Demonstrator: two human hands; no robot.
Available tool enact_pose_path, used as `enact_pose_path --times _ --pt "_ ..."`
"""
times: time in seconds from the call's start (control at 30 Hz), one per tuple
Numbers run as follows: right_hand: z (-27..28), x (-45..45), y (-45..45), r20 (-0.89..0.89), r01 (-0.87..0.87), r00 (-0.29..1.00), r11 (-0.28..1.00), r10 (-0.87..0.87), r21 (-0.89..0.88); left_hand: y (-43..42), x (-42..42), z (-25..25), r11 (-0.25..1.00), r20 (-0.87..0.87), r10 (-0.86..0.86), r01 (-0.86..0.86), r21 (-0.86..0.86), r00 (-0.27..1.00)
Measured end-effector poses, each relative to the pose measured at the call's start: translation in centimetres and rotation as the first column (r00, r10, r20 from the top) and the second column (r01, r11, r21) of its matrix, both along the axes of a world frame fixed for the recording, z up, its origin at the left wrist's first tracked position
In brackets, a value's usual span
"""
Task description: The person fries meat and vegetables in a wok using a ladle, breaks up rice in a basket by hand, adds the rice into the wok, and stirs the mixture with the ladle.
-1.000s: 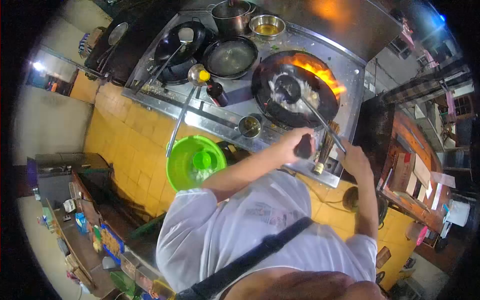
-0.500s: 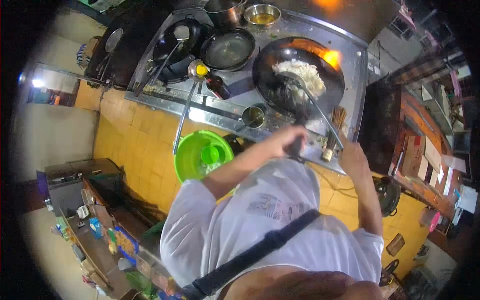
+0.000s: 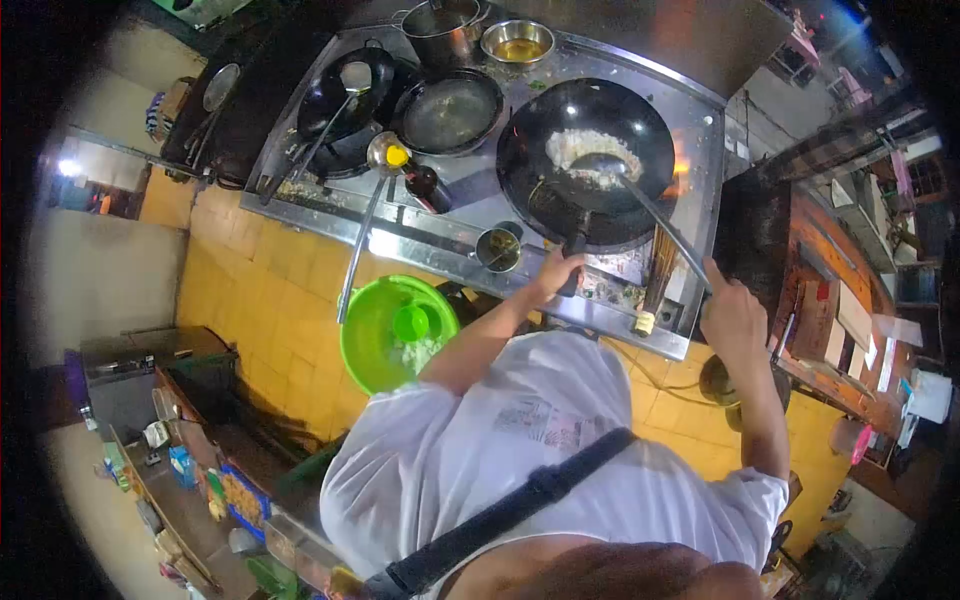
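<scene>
A black wok (image 3: 540, 125) sits on the steel stove, with flame showing at its right rim. White food (image 3: 568, 146), which looks like rice, lies heaped inside it. My left hand (image 3: 558, 276) is closed round the wok's dark handle at the near side. My right hand (image 3: 733, 318) grips the long handle of a metal ladle (image 3: 655, 212); the ladle's bowl rests among the food in the wok. Under that handle, a bamboo wok brush (image 3: 660, 270) lies on the stove's near right corner. A small metal cup (image 3: 498, 250) stands left of my left hand.
On the left of the stove are a flat black pan (image 3: 450, 110), another wok (image 3: 345, 90), a dark bottle with a yellow cap (image 3: 428, 188) and a long-handled ladle (image 3: 365, 235). Behind stand a pot (image 3: 440, 45) and a steel bowl (image 3: 518, 42). A green bucket (image 3: 365, 350) is on the floor.
The wok has settled lower and flatter, and the food has dropped into a smaller heap. The flame at its far rim has shrunk. My right hand has moved right and slightly down.
</scene>
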State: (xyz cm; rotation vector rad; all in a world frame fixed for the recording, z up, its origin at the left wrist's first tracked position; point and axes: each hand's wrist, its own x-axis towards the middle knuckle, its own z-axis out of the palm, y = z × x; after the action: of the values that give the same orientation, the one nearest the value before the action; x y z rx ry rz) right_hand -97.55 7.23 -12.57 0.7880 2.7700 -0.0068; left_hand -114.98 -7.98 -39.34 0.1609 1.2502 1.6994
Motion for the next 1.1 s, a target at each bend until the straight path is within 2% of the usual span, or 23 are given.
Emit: enact_pose_path --times 0.03,0.1,0.17,0.23,0.27,0.33,0.37,0.4,0.43,0.47,0.5,0.53,0.57,0.6,0.7,0.77,0.8,0.83,0.9,0.93,0.97,1.03,1.1 --pt "-1.0 -0.6 0.3 -0.001 -0.008 1.0 1.0 0.008 0.01 0.2 -0.2 -0.8 1.0 -0.001 0.008 -0.008 0.01 1.0" --pt "-5.3 -2.3 1.1 0.14 -0.042 0.989 0.998 0.047 -0.041 0.7 -0.6 -1.2 0.999 0.02 -0.013 0.012 0.034 1.0" --pt "-8.0 -6.6 -0.9 0.188 0.179 0.969 0.98 -0.161 -0.083 1.0 -1.0 -1.6 1.0 -0.018 -0.018 0.018 0.022 1.0" --pt "-13.0 -8.8 -1.5 0.029 0.163 0.987 0.977 -0.161 -0.139 0.8 -0.8 -1.2 0.999 0.033 0.012 -0.013 0.036 0.999" --pt "-13.0 -9.8 -1.9 0.037 0.158 0.987 0.977 -0.154 -0.14 0.6 -0.6 -1.2 0.999 0.041 0.018 -0.019 0.034 0.999" --pt "-12.0 -11.5 -2.3 0.101 0.041 0.994 0.994 -0.031 -0.097 0.6 -0.7 -1.2 1.0 0.004 0.019 -0.019 0.018 1.0" --pt "-9.1 -12.1 -2.2 0.097 0.033 0.995 0.995 -0.024 -0.096 0.7 -1.0 -1.3 0.999 0.0 0.026 -0.026 0.02 1.0" --pt "-4.4 -12.6 -2.1 0.261 -0.123 0.953 0.984 0.153 -0.128 0.6 -1.0 -1.6 1.0 0.001 0.027 -0.027 0.007 1.0" --pt "-1.6 -12.9 -2.0 0.414 -0.266 0.852 0.946 0.32 -0.184 0.6 -0.8 -1.8 1.0 0.006 0.026 -0.026 -0.005 1.0" --pt "-1.3 -12.6 -1.3 0.272 -0.306 0.9 0.938 0.341 -0.167 0.4 -0.9 -0.8 1.0 0.024 0.016 -0.016 -0.015 1.0" --pt "-2.9 -13.1 -0.1 0.274 -0.303 0.899 0.938 0.34 -0.17 0.3 -0.8 -1.0 1.0 0.028 0.014 -0.014 -0.017 1.0" --pt "-5.7 -14.3 1.5 0.161 -0.293 0.935 0.945 0.315 -0.149 0.5 -0.9 -1.3 1.0 0.018 0.025 -0.025 -0.012 1.0" --pt "-5.7 -15.2 1.3 0.047 -0.281 0.956 0.951 0.289 -0.13 0.7 -0.8 -1.9 0.999 0.012 0.038 -0.038 -0.007 0.999" --pt "-5.4 -15.1 1.3 0.058 -0.282 0.955 0.95 0.292 -0.133 0.6 -0.6 -2.5 0.999 0.023 0.041 -0.04 -0.008 0.999" --pt "-1.6 -16.0 1.4 0.127 -0.349 0.922 0.926 0.367 -0.142 0.7 -1.1 -2.8 0.998 0.043 0.036 -0.038 0.04 0.998" --pt "0.3 -16.3 1.2 0.373 -0.249 0.884 0.959 0.283 -0.138 0.6 -0.8 -1.7 0.999 0.012 0.048 -0.047 -0.027 0.999" --pt "-1.6 -16.5 2.0 0.298 -0.238 0.913 0.957 0.279 -0.166 0.5 -0.9 -1.7 0.999 0.011 0.046 -0.046 -0.025 0.999" --pt "-3.4 -16.9 2.6 0.295 -0.235 0.915 0.959 0.274 -0.16 0.7 -1.2 -1.7 0.999 0.008 0.036 -0.036 -0.033 0.999" --pt "-5.0 -16.9 2.4 0.013 -0.345 0.938 0.933 0.348 -0.105 0.5 -0.3 -2.2 0.999 0.025 0.024 -0.023 -0.049 0.999" --pt "-4.8 -17.0 3.2 0.114 -0.299 0.94 0.938 0.321 -0.177 0.5 -0.4 -2.3 1.0 0.029 0.016 -0.015 -0.027 0.999" --pt "-3.2 -17.2 3.2 0.112 -0.307 0.938 0.936 0.328 -0.174 0.7 -0.8 -2.3 1.0 0.026 0.012 -0.012 -0.001 1.0" --pt "-0.3 -16.9 2.5 0.377 -0.324 0.85 0.929 0.368 -0.178 0.6 -0.7 -2.5 0.999 0.03 0.009 -0.007 -0.04 1.0" --pt "-0.7 -17.1 2.3 0.363 -0.294 0.873 0.946 0.325 -0.14 0.8 -0.7 -2.4 0.988 -0.046 0.045 -0.052 -0.143 0.998"
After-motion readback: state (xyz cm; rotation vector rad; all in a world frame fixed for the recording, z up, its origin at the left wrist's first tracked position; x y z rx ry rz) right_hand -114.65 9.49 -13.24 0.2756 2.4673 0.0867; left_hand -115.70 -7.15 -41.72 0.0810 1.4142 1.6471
